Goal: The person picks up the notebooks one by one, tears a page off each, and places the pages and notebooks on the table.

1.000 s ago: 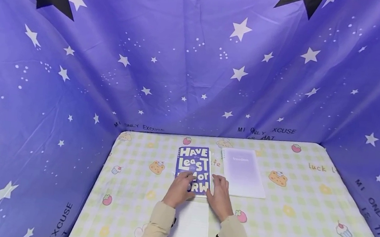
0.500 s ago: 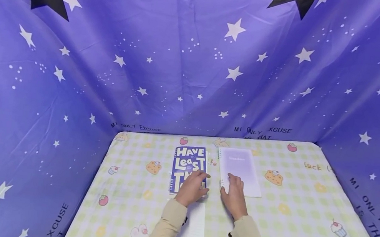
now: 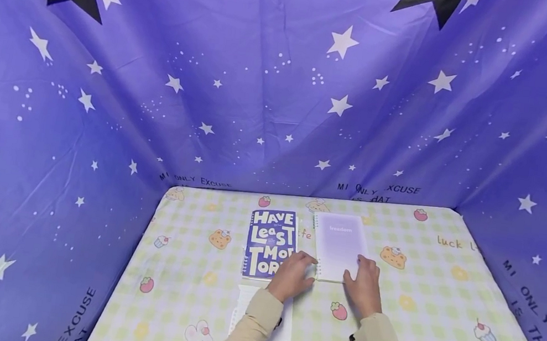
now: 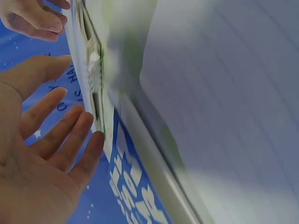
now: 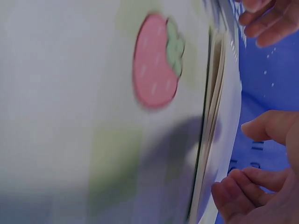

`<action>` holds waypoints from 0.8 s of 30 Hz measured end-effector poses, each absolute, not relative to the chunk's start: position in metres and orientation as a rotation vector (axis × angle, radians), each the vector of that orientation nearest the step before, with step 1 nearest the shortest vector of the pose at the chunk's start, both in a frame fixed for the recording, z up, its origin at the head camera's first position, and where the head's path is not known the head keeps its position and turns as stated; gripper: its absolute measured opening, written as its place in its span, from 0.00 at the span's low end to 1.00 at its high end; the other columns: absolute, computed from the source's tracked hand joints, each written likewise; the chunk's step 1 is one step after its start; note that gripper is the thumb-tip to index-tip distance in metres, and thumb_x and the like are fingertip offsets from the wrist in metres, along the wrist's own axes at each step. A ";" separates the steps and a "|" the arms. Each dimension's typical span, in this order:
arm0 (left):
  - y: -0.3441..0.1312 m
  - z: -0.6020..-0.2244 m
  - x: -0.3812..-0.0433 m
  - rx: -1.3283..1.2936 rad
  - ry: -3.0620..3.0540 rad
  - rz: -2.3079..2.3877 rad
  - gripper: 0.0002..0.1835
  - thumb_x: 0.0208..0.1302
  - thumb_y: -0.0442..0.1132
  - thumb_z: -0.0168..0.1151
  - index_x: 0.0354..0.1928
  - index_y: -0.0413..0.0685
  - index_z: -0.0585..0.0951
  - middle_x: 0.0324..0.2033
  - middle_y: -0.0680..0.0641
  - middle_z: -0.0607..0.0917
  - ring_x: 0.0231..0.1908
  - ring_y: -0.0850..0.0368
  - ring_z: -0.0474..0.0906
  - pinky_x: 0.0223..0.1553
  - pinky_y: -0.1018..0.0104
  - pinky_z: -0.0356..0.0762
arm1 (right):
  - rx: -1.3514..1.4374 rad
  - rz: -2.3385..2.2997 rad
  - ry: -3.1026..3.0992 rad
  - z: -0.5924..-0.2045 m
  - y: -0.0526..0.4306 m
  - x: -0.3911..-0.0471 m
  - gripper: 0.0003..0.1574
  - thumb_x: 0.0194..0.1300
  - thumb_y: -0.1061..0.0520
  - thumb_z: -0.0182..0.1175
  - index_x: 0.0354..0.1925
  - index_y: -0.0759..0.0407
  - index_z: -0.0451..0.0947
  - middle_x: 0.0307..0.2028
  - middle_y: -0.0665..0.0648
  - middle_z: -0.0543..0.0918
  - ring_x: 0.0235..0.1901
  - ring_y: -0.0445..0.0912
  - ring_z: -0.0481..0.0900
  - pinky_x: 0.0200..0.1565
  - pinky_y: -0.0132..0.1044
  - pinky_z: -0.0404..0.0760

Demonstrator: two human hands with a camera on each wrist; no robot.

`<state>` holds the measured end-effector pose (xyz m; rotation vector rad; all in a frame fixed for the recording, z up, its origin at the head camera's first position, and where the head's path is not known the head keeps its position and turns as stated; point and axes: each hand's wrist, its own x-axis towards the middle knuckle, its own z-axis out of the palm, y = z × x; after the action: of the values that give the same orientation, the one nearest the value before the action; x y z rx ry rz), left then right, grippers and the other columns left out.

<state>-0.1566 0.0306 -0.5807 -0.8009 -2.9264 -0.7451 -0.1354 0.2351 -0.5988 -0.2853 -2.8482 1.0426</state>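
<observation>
A pale purple spiral notebook (image 3: 339, 247) marked "freedom" lies flat on the cloth between my two hands. My left hand (image 3: 292, 275) is at its lower left, fingertips right at the spiral edge. In the left wrist view that hand's fingers (image 4: 65, 149) are spread and relaxed beside the notebook's edge. My right hand (image 3: 365, 287) lies at the lower right corner of the notebook, thumb at the bottom edge and fingers along the right side. Left of it lies a dark blue spiral notebook (image 3: 271, 237) with large white letters, its lower right corner partly behind my left hand.
A white lined sheet or pad with punched holes (image 3: 258, 313) lies just below the blue notebook, partly covered by my left sleeve (image 3: 254, 329). A checked cloth (image 3: 180, 294) with cartoon prints covers the table. Blue star-patterned curtains (image 3: 243, 78) enclose the back and sides.
My left hand has left the blue notebook and moved right to the purple notebook's spiral edge. My right hand has moved right, across the purple notebook to its lower right corner.
</observation>
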 end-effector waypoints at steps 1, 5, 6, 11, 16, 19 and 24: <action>0.033 -0.581 -0.156 -0.813 -2.919 -0.726 0.22 0.55 0.41 0.74 0.53 0.50 0.83 0.49 0.50 0.83 0.51 0.55 0.79 0.57 0.65 0.77 | -0.298 1.029 -2.846 -0.600 0.239 -0.135 0.38 0.64 0.62 0.58 0.65 0.81 0.59 0.58 0.79 0.66 0.62 0.70 0.60 0.66 0.63 0.64; 0.043 -0.583 -0.156 -0.859 -2.896 -0.600 0.22 0.54 0.42 0.74 0.53 0.51 0.83 0.49 0.51 0.84 0.51 0.56 0.79 0.59 0.66 0.75 | -0.361 0.972 -2.845 -0.605 0.252 -0.132 0.38 0.63 0.61 0.59 0.64 0.82 0.60 0.58 0.81 0.65 0.60 0.72 0.60 0.63 0.64 0.65; 0.045 -0.584 -0.156 -0.868 -2.899 -0.568 0.23 0.54 0.42 0.74 0.54 0.51 0.83 0.50 0.51 0.83 0.53 0.56 0.78 0.60 0.66 0.75 | -0.384 0.960 -2.848 -0.606 0.254 -0.131 0.39 0.63 0.60 0.60 0.64 0.82 0.60 0.57 0.81 0.65 0.59 0.72 0.60 0.62 0.65 0.65; 0.054 -0.587 -0.156 -0.893 -2.943 -0.527 0.26 0.56 0.42 0.72 0.58 0.50 0.81 0.60 0.48 0.80 0.63 0.55 0.73 0.68 0.65 0.69 | -0.487 0.933 -2.875 -0.609 0.261 -0.127 0.39 0.65 0.57 0.60 0.63 0.83 0.61 0.55 0.82 0.63 0.56 0.72 0.59 0.57 0.66 0.66; 0.061 -0.590 -0.156 -0.916 -2.976 -0.500 0.27 0.56 0.41 0.71 0.60 0.50 0.79 0.64 0.46 0.77 0.66 0.53 0.71 0.70 0.64 0.66 | -0.500 0.904 -2.894 -0.608 0.262 -0.127 0.36 0.65 0.56 0.60 0.61 0.81 0.65 0.53 0.82 0.67 0.54 0.72 0.63 0.54 0.65 0.68; 0.064 -0.590 -0.155 -0.928 -2.973 -0.436 0.26 0.56 0.40 0.71 0.59 0.50 0.80 0.63 0.46 0.78 0.65 0.53 0.71 0.70 0.64 0.66 | -0.492 0.879 -2.894 -0.606 0.263 -0.127 0.34 0.65 0.56 0.60 0.59 0.80 0.68 0.51 0.82 0.71 0.52 0.73 0.67 0.52 0.65 0.71; 0.068 -0.589 -0.154 -0.943 -2.943 -0.352 0.23 0.55 0.39 0.72 0.55 0.51 0.82 0.61 0.45 0.79 0.64 0.52 0.72 0.68 0.66 0.69 | -0.488 0.894 -2.894 -0.602 0.266 -0.128 0.32 0.65 0.56 0.61 0.57 0.80 0.69 0.49 0.82 0.73 0.51 0.74 0.70 0.50 0.65 0.73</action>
<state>-0.1543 0.0684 -0.5894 -0.9430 -2.9426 -0.3516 -0.1279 0.2658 -0.6019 -0.4876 -2.8943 0.8944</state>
